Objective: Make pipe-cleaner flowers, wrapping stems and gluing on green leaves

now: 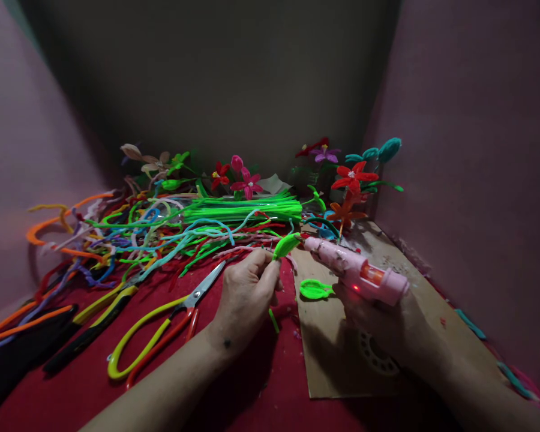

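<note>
My left hand (247,294) pinches a bright green pipe-cleaner leaf (286,245) by its lower end, with the leaf tilted up to the right. My right hand (387,324) is wrapped round a pink hot glue gun (355,267) with a small red light lit on its side. The nozzle points left and is at the leaf's tip; whether it touches, I cannot tell. A second green pipe-cleaner leaf (314,289), shaped as a loop, is below the glue gun, its stem end close to my right fingers. Those fingers are partly hidden behind the gun.
Scissors (162,336) with yellow and red handles and yellow-black pliers (90,330) lie at left on the red cloth (252,384). Loose pipe cleaners (162,240) and a green bundle (247,209) spread behind. A cardboard sheet (324,372) lies at right. Pipe-cleaner flowers (353,175) stand along the back.
</note>
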Tool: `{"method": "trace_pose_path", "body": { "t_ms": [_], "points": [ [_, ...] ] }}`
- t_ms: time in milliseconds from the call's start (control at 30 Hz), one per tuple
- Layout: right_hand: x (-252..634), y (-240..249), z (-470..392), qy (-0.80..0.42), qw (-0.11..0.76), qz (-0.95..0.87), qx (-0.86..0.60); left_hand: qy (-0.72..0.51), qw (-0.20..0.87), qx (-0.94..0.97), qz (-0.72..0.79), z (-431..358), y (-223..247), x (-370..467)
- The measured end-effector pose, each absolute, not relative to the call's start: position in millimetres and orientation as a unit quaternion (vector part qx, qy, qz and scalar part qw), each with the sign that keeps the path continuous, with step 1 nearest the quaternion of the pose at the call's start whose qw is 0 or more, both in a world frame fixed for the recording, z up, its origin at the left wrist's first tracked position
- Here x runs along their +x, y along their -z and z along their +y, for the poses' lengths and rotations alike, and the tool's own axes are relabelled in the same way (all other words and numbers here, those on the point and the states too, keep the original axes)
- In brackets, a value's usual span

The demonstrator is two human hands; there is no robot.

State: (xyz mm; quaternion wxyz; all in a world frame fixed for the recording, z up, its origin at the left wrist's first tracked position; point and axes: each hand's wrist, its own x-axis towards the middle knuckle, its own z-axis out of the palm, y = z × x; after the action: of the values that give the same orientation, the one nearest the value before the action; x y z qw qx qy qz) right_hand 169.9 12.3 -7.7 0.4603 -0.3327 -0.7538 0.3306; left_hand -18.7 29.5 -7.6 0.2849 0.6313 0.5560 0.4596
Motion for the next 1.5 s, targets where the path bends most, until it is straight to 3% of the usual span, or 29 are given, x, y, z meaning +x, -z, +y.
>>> {"method": "trace_pose_path", "body": {
  "t_ms": [1500],
  "points": [
    [167.2, 8.1, 9.7, -0.34, 0.461, -0.756, -0.317, -0.446, 0.237, 0.657, 0.559, 28.8, 10.2, -19.2]
  ]
}}
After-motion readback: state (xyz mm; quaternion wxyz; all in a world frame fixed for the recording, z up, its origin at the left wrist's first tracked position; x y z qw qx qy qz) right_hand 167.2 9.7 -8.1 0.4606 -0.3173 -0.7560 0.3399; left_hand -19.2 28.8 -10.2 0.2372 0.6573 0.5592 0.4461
